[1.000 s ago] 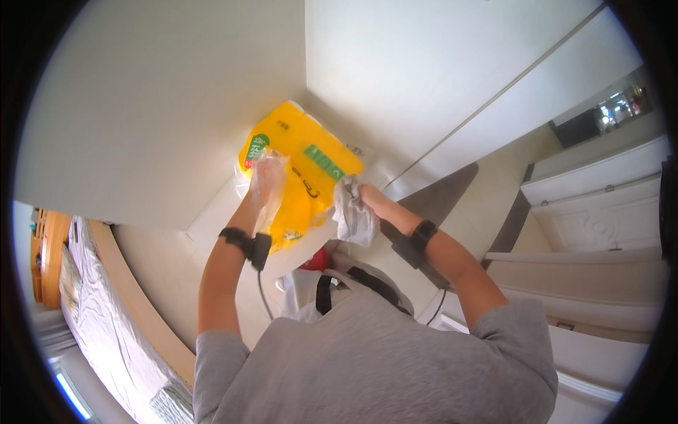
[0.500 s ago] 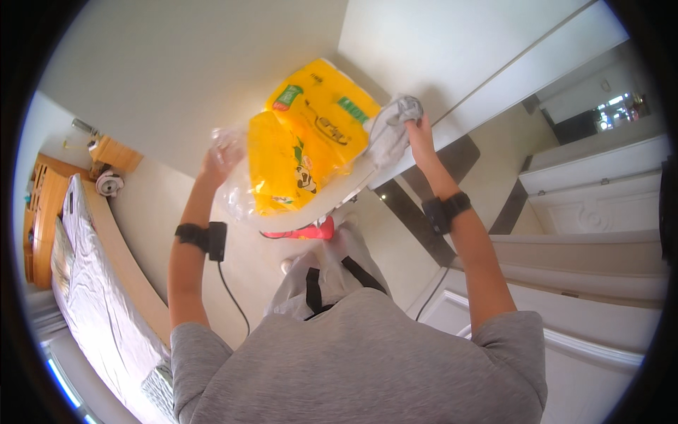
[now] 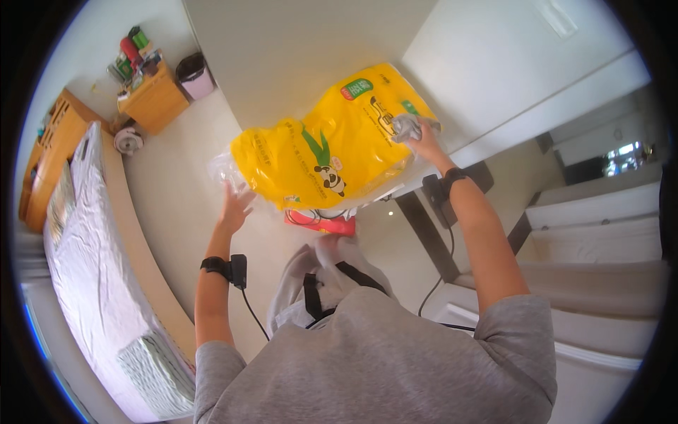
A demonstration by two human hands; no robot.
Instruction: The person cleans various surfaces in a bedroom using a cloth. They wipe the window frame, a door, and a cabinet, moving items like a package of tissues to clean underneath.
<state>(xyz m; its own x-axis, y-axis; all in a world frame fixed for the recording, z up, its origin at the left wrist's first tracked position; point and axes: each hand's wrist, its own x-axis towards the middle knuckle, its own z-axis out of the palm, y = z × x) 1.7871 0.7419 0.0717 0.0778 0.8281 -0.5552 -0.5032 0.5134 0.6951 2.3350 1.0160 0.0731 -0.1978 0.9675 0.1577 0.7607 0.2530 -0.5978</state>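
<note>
A large yellow plastic package [image 3: 339, 141] with a panda and green leaf print lies in front of me, its left end a crumpled clear film [image 3: 227, 169]. My left hand [image 3: 236, 210] is beside that film, fingers spread; it grips nothing that I can make out. My right hand [image 3: 429, 147] is closed on a bunched grey cloth [image 3: 405, 128] over the right part of the package. What lies beneath the package is mostly hidden.
A red package [image 3: 321, 222] and a dark cable show below the yellow one. White cabinet fronts [image 3: 494, 78] rise at the right. To the left stand a bed [image 3: 99, 268], a wooden nightstand [image 3: 155, 102], a bin [image 3: 196, 78] and a small round fan [image 3: 128, 141].
The yellow package now lies stretched out more widely to both sides. My left hand has let go of the clear film and spread its fingers. The grey cloth moved onto the package, more bunched.
</note>
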